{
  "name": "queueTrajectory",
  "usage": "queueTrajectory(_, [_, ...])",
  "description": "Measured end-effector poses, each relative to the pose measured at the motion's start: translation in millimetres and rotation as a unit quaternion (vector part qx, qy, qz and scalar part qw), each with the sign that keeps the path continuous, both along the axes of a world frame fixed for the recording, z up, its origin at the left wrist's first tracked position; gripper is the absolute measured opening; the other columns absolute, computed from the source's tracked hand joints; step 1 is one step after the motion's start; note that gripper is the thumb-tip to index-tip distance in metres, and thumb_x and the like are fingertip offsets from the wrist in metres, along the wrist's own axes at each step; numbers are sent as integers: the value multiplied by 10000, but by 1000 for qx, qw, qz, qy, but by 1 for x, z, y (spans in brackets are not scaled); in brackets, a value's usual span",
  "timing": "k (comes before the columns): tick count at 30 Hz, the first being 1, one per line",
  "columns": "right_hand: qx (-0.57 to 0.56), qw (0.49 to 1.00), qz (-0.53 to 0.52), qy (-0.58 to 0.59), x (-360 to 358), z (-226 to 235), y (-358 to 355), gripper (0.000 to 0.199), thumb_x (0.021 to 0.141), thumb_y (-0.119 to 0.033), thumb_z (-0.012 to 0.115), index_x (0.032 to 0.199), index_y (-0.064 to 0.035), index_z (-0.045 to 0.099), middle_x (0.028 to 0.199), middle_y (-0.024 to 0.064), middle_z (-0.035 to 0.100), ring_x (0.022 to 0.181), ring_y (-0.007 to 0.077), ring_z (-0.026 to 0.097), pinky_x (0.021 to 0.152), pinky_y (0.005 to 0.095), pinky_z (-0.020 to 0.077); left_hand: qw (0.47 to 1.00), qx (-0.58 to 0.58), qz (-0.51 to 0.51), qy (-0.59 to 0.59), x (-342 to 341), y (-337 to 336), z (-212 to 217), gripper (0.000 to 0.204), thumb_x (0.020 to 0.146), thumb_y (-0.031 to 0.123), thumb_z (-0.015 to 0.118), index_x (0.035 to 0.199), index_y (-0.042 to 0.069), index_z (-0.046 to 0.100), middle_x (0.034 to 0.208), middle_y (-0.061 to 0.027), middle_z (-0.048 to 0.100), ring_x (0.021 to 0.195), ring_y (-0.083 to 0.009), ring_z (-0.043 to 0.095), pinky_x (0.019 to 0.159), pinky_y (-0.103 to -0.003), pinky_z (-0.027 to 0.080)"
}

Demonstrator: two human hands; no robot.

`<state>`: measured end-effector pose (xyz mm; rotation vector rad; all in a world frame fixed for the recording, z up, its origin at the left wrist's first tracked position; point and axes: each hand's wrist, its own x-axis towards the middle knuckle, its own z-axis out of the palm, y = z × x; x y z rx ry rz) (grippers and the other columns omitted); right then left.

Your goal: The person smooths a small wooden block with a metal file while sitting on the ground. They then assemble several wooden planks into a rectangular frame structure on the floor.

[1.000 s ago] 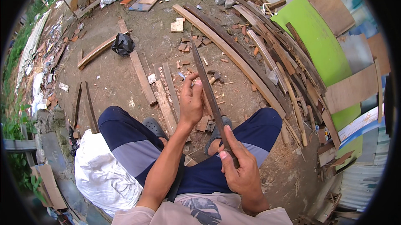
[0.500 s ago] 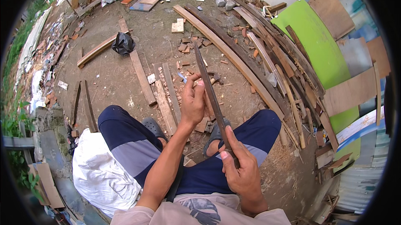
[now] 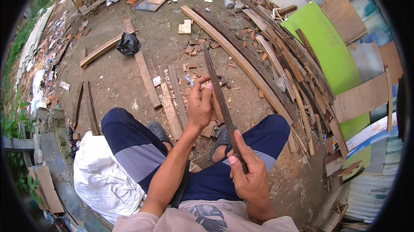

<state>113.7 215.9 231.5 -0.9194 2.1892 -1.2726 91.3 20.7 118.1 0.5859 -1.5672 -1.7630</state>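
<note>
A long, dark, narrow machete (image 3: 221, 99) slants up and away from me, its tip pointing to the far side. My right hand (image 3: 250, 171) is closed round its handle end, with the thumb and forefinger laid along it. Beside the middle of the blade is my left hand (image 3: 201, 106), its fingers bent and the thumb and forefinger tips at the blade's edge. Whether those tips grip the blade or something small is hidden. Behind the blade shows a strip of brown wood (image 3: 216, 108); I cannot tell if it is held or lies on the ground.
Long planks (image 3: 241, 55) and a scrap wood pile (image 3: 297, 77) lie to the right by a green panel (image 3: 323, 42). A black plastic bag (image 3: 128, 44) rests on boards at the left. White cloth (image 3: 105, 176) lies beside my left leg. Wood blocks (image 3: 185, 27) sit ahead.
The machete's tip has shifted very slightly right and the view has moved a little. Both hands keep nearly the same place and pose.
</note>
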Motion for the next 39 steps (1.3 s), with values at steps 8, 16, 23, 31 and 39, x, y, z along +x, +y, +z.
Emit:
queueTrajectory(8, [3, 1000, 0, -16, 1, 1, -1, 519, 985, -90, 572, 1486, -22, 456, 960, 111, 635, 672, 132, 572, 597, 269, 478, 996, 72, -43, -7, 5, 2, 6, 358, 1069, 292, 423, 1286, 46, 566, 811, 47, 471, 752, -44, 443, 698, -226, 376])
queueTrajectory(16, [7, 1000, -6, -14, 1, 2, 0, 522, 984, -89, 572, 1488, -23, 453, 948, 109, 630, 660, 130, 565, 590, 270, 476, 1000, 25, -13, 7, 0, 1, -2, 368, 1069, 299, 429, 1279, 31, 570, 867, 21, 509, 803, -63, 473, 761, -245, 403])
queueTrajectory(23, [32, 999, -10, -19, 2, 5, -1, 535, 971, -61, 569, 1490, -21, 446, 873, 153, 607, 755, 238, 597, 726, 343, 501, 999, 31, -14, 14, -1, 3, 3, 378, 1069, 299, 428, 1281, 18, 565, 943, -10, 551, 871, -87, 507, 832, -273, 425])
queueTrajectory(31, [37, 998, 14, 48, -3, 11, -3, 520, 987, -73, 553, 1490, -6, 440, 874, 121, 622, 640, 152, 567, 618, 292, 480, 981, -17, 169, 93, -3, -12, 8, 378, 1054, 265, 447, 1330, 12, 498, 1228, -115, 614, 1137, -200, 589, 990, -368, 447])
queueTrajectory(39, [64, 995, 24, 68, 5, 11, -7, 539, 987, -34, 518, 1499, 55, 375, 889, 151, 665, 790, 262, 614, 800, 349, 499, 892, -427, 89, 120, -20, -68, 111, 388, 996, 249, 580, 1323, 46, 528, 1269, -118, 613, 1256, -238, 531, 1040, -390, 417])
